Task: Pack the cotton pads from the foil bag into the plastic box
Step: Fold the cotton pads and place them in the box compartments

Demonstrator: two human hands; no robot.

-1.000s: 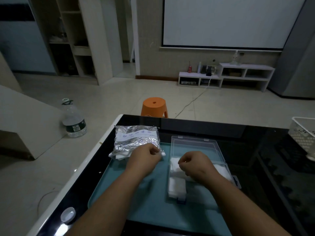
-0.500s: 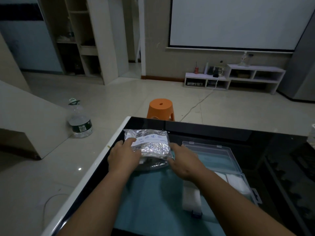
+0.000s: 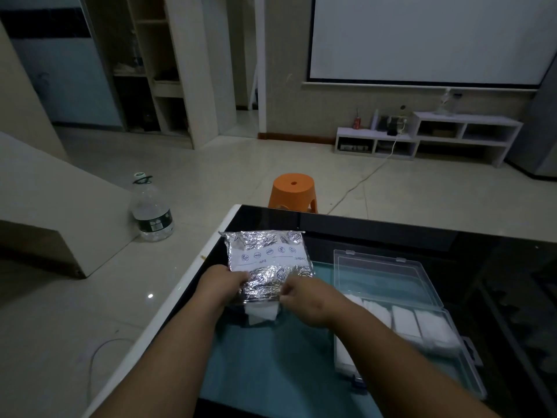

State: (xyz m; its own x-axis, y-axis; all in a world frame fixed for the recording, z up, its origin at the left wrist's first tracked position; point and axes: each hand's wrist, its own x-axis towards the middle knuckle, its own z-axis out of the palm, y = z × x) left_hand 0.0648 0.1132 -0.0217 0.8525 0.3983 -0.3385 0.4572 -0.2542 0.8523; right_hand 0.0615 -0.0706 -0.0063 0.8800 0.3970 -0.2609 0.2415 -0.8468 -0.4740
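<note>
The crinkled silver foil bag [image 3: 266, 257] is tilted up off the teal mat [image 3: 271, 366], its open mouth toward me. My left hand [image 3: 221, 283] grips the bag's near left edge. My right hand [image 3: 307, 297] pinches the bag's near right edge at the mouth. White cotton pads [image 3: 260, 313] stick out of the opening between my hands. To the right lies the clear plastic box [image 3: 388, 285] with its lid folded back; several white cotton pads [image 3: 422, 324] lie in rows in its near half.
The mat lies on a black glass table [image 3: 391, 233] with a white left edge. An orange stool [image 3: 294, 191] stands just beyond the table. A large water bottle [image 3: 152, 211] stands on the floor to the left.
Both hands left the box area and took hold of the foil bag, then lifted its near end and pulled it toward me; pads now show at its mouth. The view shifted right.
</note>
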